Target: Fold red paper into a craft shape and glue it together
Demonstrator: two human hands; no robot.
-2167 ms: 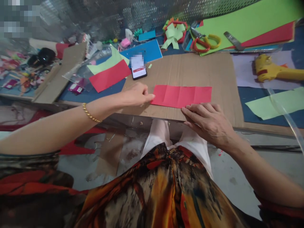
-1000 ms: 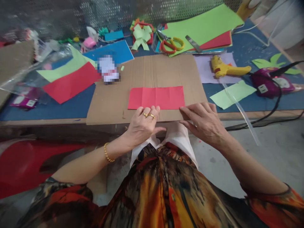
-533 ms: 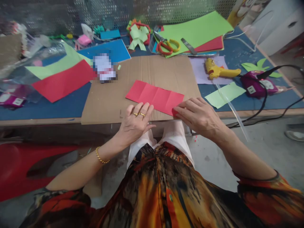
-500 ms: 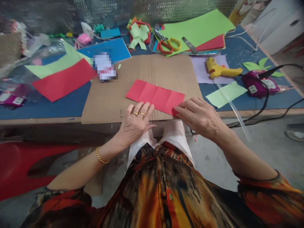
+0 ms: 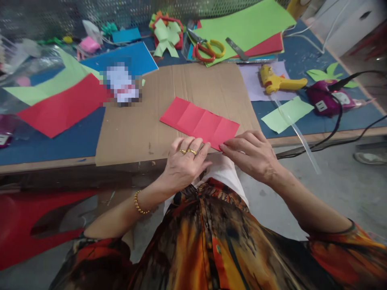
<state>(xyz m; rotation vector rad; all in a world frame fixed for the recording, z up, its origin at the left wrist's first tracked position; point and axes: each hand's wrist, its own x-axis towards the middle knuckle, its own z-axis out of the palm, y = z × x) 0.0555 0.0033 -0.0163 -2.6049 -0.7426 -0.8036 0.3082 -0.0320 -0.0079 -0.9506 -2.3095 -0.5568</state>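
1. Toward the far edge of the bench [image 5: 66, 149], a stack topped by a green sheet [image 5: 242, 26] is found, with scissors [image 5: 201, 46] and a metal tool [image 5: 237, 49] laid on it; a paper ornament [image 5: 167, 35] is placed to its left.
2. Right of the cardboard [image 5: 130, 133], a yellow glue gun [image 5: 270, 82] is carried by lilac paper [image 5: 250, 86]. A pale green slip [image 5: 276, 119] is crossed by a clear stick [image 5: 299, 137], which is projected past the bench's front edge. A purple box [image 5: 320, 89] is positioned toward the right edge.
3. The cardboard's far left corner is occupied by a phone [image 5: 121, 82]; a red sheet [image 5: 65, 104] is laid beside it.
4. A red creased strip [image 5: 199, 121] is located on the cardboard, set aslant, its right end placed nearer the bench's front edge.
5. The strip's near long edge is met by the fingertips of the left hand [image 5: 186, 161]; the fingers are bent, the thumb is held apart, and the grip is judged released.
6. The strip's near right corner is touched by the fingertips of the right hand [image 5: 252, 157]; whether it is pinched cannot be told.
7. Part of the strip's near edge is covered by the hands. The phone is masked by pixelation. A purple packet [image 5: 5, 125] is cut off at left; clutter toward the far left corner is blurred.
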